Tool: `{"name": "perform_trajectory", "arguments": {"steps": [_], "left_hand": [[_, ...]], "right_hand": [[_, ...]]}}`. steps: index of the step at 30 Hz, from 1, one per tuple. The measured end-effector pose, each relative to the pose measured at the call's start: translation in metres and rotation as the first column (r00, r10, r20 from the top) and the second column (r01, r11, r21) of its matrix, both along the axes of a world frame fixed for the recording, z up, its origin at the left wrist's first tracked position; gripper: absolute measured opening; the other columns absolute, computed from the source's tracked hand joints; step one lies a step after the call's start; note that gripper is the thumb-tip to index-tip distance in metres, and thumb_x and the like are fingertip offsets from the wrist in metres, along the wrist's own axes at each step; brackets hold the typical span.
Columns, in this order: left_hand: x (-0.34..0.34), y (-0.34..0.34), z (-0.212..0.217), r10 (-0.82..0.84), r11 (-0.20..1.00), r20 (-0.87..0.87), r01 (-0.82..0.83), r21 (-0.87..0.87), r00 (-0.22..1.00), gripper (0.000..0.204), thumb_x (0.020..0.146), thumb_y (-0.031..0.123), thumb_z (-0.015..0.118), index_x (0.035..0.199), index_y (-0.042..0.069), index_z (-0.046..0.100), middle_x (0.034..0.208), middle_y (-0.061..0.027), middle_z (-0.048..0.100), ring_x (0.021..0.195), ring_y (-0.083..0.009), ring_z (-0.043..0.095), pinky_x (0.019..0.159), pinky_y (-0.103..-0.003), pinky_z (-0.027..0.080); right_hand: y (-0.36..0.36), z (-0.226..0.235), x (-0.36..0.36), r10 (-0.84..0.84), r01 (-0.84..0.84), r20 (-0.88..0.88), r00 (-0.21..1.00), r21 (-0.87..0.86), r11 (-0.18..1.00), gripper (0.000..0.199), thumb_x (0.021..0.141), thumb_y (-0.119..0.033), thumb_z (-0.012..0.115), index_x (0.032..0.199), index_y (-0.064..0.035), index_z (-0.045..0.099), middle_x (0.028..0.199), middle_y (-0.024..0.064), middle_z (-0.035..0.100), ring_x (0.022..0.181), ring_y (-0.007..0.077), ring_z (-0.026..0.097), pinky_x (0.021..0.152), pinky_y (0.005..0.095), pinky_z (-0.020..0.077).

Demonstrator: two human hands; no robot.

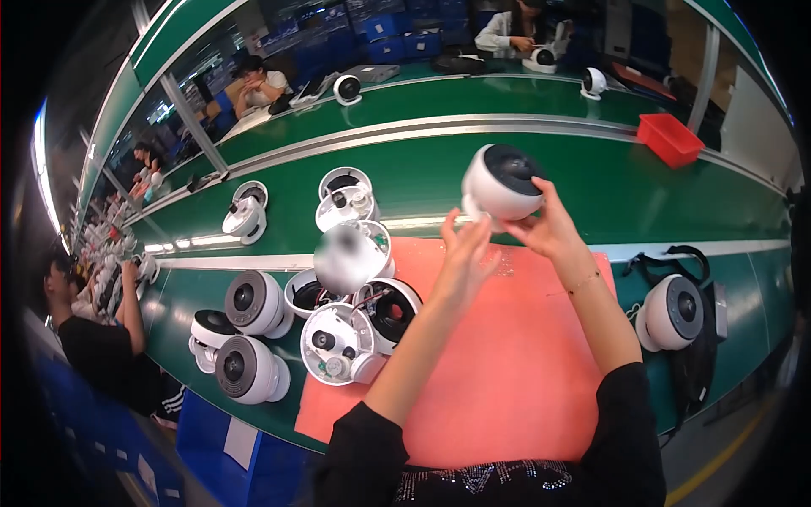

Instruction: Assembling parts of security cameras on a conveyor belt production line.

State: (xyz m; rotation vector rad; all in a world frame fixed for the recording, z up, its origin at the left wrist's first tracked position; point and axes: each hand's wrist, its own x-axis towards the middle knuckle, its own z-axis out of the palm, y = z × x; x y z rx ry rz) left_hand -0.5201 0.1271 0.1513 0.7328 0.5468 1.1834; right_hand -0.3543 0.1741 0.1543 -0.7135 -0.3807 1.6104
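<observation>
My right hand (549, 224) grips a white round camera unit (507, 182) with a black face, held up above the far edge of the pink mat (507, 363). Its fingers and thumb curl round the right side and underside of the shell. Just below and left of the unit is my left hand (466, 258), slightly blurred, with its fingers apart. Its fingertips are close to the white stand; whether they touch it I cannot tell. Left of my left forearm lie opened camera housings, among them a white half shell (338, 342) with inner parts showing and a black-lined half (393, 313) with wires.
Assembled camera units (253, 304) stand at the left. More opened housings (346, 198) sit on the green conveyor (422, 186). At the right are another camera unit (673, 313) and a black strap (697, 363). A red bin (670, 139) stands far right. Other people work left and opposite.
</observation>
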Motion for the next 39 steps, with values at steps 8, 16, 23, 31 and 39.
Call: {"name": "perform_trajectory", "arguments": {"steps": [8, 16, 23, 31, 39], "left_hand": [[-0.039, -0.074, -0.042, -0.168, 0.985, -0.240, 0.172, -0.004, 0.956, 0.043, 0.086, 0.018, 0.052, 0.122, 0.010, 0.031, 0.123, -0.0086, 0.041, 0.118, -0.0217, 0.041, 0.099, -0.037, 0.030], [-0.081, -0.099, -0.071, -0.446, 0.894, -0.126, 0.446, -0.028, 0.886, 0.028, 0.088, 0.023, 0.050, 0.112, 0.009, 0.043, 0.103, -0.0067, 0.054, 0.102, -0.0151, 0.050, 0.091, -0.029, 0.037], [-0.082, -0.101, -0.081, -0.404, 0.912, -0.014, 0.401, -0.090, 0.915, 0.028, 0.086, 0.021, 0.051, 0.107, 0.004, 0.044, 0.095, -0.0092, 0.054, 0.094, -0.0155, 0.051, 0.085, -0.029, 0.039], [-0.079, -0.102, -0.086, -0.493, 0.869, -0.010, 0.492, -0.057, 0.870, 0.030, 0.087, 0.022, 0.050, 0.109, 0.003, 0.044, 0.097, -0.0089, 0.055, 0.096, -0.0150, 0.051, 0.086, -0.029, 0.038], [-0.076, -0.093, -0.089, -0.449, 0.893, -0.078, 0.446, -0.060, 0.890, 0.028, 0.086, 0.017, 0.050, 0.108, 0.001, 0.045, 0.101, -0.0100, 0.056, 0.098, -0.0169, 0.052, 0.088, -0.029, 0.038]], "right_hand": [[0.084, -0.067, 0.063, -0.303, 0.321, 0.246, 0.921, -0.036, 0.946, 0.077, 0.070, -0.047, 0.068, 0.125, -0.0062, 0.035, 0.118, 0.0149, 0.044, 0.108, 0.0307, 0.047, 0.091, 0.0434, 0.0392], [0.085, -0.066, -0.078, 0.104, -0.100, 0.137, 0.985, -0.034, 0.994, 0.071, 0.069, -0.026, 0.073, 0.129, -0.0182, 0.035, 0.127, 0.0136, 0.031, 0.104, 0.0280, 0.041, 0.085, 0.0430, 0.0434], [0.150, -0.058, -0.140, -0.790, -0.656, 0.464, -0.400, 0.458, 0.600, 0.061, 0.061, 0.009, 0.056, 0.116, -0.0180, 0.050, 0.125, 0.0164, 0.038, 0.107, 0.0342, 0.043, 0.085, 0.0390, 0.0410], [0.172, -0.084, -0.129, -0.911, -0.702, 0.249, -0.328, 0.581, 0.412, 0.017, 0.071, -0.007, 0.053, 0.087, -0.0130, 0.058, 0.115, 0.0073, 0.046, 0.104, 0.0312, 0.043, 0.089, 0.0389, 0.0404], [0.147, -0.038, -0.057, -0.964, -0.777, 0.050, -0.262, 0.581, 0.241, 0.020, 0.066, -0.003, 0.056, 0.085, -0.0117, 0.053, 0.103, 0.0032, 0.049, 0.101, 0.0293, 0.043, 0.088, 0.0374, 0.0450]]}}
